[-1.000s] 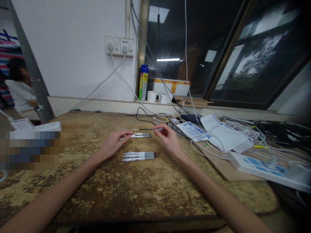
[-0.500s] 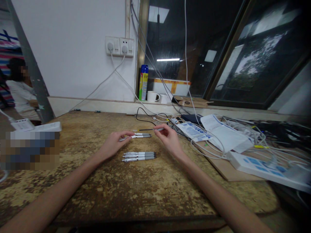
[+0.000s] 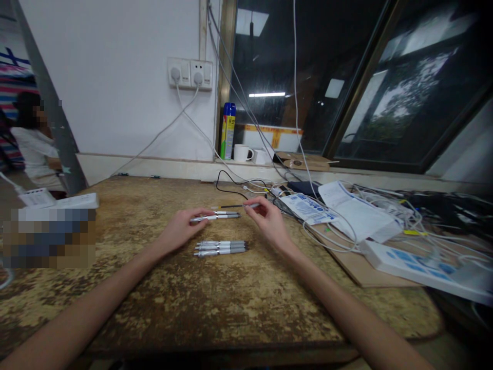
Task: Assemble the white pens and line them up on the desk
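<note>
My left hand [image 3: 183, 226] has its thumb and index finger closed around the clear end of a white-and-grey pen [image 3: 221, 216] lying on the worn wooden table. Another pen may lie right behind it; the two overlap. My right hand [image 3: 269, 218] pinches a grey pen piece, with a thin dark pen refill [image 3: 233, 206] pointing left from it. The refill's yellowish tip is just beyond the pen at my left hand. Nearer to me, several white-and-grey pens [image 3: 219, 248] lie side by side in a row.
Cables, papers [image 3: 354, 210] and a white power strip [image 3: 419, 267] crowd the right side. On the sill stand a spray can [image 3: 228, 132] and a white mug [image 3: 242, 153]. Another power strip [image 3: 79, 201] is at the left edge. A person [image 3: 34, 141] sits at far left.
The pen at my left hand has shifted slightly and lies straighter, in line with the one behind it. My right hand and the refill have barely moved.
</note>
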A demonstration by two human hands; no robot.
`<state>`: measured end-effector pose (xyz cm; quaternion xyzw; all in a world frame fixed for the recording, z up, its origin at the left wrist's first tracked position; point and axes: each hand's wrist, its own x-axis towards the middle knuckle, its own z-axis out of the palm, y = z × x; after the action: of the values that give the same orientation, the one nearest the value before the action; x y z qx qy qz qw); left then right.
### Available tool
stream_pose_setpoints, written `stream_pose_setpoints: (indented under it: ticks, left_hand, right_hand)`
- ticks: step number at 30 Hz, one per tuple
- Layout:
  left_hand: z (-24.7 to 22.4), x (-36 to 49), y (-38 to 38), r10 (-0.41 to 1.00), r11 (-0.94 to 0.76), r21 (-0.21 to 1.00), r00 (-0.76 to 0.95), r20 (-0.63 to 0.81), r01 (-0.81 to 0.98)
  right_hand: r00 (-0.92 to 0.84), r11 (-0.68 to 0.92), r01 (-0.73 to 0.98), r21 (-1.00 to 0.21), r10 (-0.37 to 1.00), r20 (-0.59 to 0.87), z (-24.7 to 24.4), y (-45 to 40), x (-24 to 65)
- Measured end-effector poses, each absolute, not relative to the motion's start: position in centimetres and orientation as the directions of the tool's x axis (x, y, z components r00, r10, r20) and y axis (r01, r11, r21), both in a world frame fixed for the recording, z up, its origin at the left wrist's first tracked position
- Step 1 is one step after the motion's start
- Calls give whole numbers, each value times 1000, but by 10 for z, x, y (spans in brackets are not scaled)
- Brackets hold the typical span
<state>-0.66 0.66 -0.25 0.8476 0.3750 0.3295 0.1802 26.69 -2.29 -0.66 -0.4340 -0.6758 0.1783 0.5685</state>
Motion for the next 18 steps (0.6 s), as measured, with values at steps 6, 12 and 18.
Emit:
stream_pose_setpoints:
  ticks: [6, 12, 18]
  left_hand:
    - [-4, -7, 9, 740, -672, 529, 505, 445, 518]
    - [0, -6, 8, 758, -651, 568, 474, 448, 504]
    - [-3, -8, 11, 745, -666, 561, 471, 472, 491]
  right_hand:
    - [20, 561, 386, -732, 788, 615, -7, -22, 268]
    - [29, 545, 394, -740, 798, 603, -7, -22, 267]
    - [27, 544, 390, -743, 800, 600, -5, -23, 267]
